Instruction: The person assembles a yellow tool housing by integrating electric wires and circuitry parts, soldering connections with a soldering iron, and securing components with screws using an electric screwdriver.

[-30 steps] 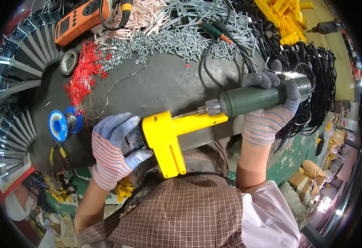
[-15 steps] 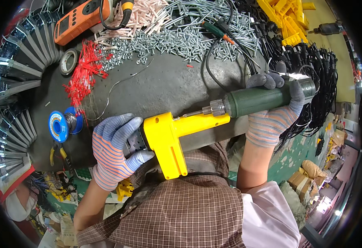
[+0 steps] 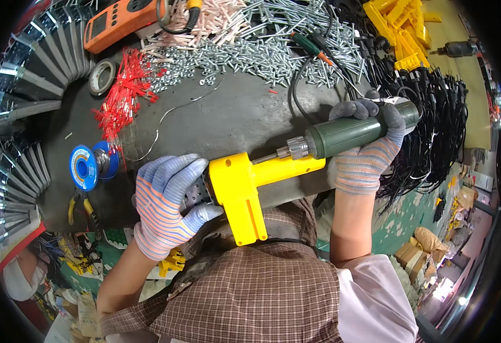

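Both my hands wear striped knit gloves with grey-blue fingers. In my right hand (image 3: 370, 134) is a green electric screwdriver (image 3: 342, 137), its fingers wrapped round the barrel. The tool lies nearly level, and its bit points left along the top of a yellow plastic housing (image 3: 236, 191). The bit's tip meets the upper part of that housing; a screw there is too small to make out. My left hand (image 3: 173, 197) is closed round a perforated metal part (image 3: 195, 194) fixed to the housing's left side. A yellow handle-like arm of the housing reaches right, beneath the screwdriver's chuck.
Screws (image 3: 262, 57) lie heaped at the back, beside red-tipped leads (image 3: 122, 94). A solder spool (image 3: 83, 167), tape roll (image 3: 102, 77) and pliers (image 3: 82, 208) are on the left. Black cords (image 3: 427, 126) and yellow parts (image 3: 402, 31) sit at the right. An orange meter (image 3: 116, 24) lies far left.
The yellow housing and my left hand have shifted slightly right in the view. My right hand and the screwdriver have come slightly left, so the bit sits closer in to the housing.
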`<state>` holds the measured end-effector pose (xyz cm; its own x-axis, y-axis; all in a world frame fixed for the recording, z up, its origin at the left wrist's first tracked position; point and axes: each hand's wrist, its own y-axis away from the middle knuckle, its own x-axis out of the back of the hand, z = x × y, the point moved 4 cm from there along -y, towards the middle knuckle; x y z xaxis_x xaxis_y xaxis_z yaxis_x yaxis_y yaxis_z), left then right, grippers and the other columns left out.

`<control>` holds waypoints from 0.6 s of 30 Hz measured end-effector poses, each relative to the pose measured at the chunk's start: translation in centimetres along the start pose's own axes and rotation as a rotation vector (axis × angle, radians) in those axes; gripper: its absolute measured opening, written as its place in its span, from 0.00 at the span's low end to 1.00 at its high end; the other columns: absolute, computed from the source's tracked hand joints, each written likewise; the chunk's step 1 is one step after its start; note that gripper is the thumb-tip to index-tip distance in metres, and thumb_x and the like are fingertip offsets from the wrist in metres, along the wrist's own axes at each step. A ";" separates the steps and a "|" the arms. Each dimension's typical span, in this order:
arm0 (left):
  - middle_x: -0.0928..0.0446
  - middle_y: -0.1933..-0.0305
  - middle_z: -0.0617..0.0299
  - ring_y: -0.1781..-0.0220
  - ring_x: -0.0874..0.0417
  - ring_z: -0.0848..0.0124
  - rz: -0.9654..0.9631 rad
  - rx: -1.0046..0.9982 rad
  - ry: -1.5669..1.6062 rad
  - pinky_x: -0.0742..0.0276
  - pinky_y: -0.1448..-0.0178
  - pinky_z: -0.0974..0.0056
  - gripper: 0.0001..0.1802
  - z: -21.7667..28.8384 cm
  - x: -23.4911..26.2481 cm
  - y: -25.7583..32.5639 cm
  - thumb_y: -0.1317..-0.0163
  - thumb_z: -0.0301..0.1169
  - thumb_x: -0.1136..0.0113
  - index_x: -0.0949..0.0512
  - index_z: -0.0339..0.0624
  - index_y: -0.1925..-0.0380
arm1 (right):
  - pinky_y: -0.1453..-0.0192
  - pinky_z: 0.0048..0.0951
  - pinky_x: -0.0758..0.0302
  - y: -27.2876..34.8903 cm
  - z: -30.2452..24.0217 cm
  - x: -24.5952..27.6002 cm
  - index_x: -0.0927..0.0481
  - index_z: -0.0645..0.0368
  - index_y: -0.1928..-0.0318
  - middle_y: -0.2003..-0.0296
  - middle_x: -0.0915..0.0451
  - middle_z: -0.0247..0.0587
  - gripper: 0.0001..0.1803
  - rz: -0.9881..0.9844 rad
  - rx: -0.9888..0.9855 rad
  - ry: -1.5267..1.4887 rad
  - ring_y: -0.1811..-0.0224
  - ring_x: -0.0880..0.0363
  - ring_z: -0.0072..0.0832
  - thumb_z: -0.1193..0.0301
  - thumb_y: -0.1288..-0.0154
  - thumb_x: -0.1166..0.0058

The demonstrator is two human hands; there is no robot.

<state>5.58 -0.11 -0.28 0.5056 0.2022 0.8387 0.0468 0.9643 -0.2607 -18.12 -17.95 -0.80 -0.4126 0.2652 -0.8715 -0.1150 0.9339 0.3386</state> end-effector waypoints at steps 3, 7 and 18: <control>0.23 0.48 0.59 0.47 0.24 0.58 0.012 -0.013 0.020 0.33 0.42 0.53 0.36 -0.1 -0.2 -0.1 0.51 0.58 0.35 0.24 0.45 0.48 | 0.58 0.37 0.24 -0.4 0.2 0.6 0.26 0.53 0.73 0.77 0.29 0.30 0.06 0.087 -0.013 -0.025 0.75 0.30 0.27 0.70 0.48 0.41; 0.24 0.47 0.57 0.46 0.25 0.58 -0.005 -0.038 0.067 0.34 0.42 0.53 0.37 0.9 -0.8 -0.9 0.52 0.57 0.35 0.26 0.45 0.47 | 0.59 0.38 0.24 -1.2 -1.6 1.1 0.25 0.57 0.69 0.77 0.29 0.31 0.08 0.071 -0.054 -0.036 0.75 0.30 0.27 0.71 0.48 0.41; 0.25 0.52 0.57 0.51 0.25 0.58 -0.221 0.000 0.094 0.32 0.45 0.53 0.37 0.6 -1.8 -3.0 0.64 0.46 0.30 0.27 0.46 0.50 | 0.59 0.38 0.24 -1.9 -1.7 2.1 0.26 0.57 0.73 0.77 0.29 0.30 0.08 0.070 -0.075 -0.038 0.75 0.29 0.27 0.71 0.50 0.40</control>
<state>4.05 -3.22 -0.71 0.5611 -0.0309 0.8272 0.1656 0.9833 -0.0756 -20.30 -19.54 -2.63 -0.3875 0.3398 -0.8569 -0.1544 0.8925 0.4238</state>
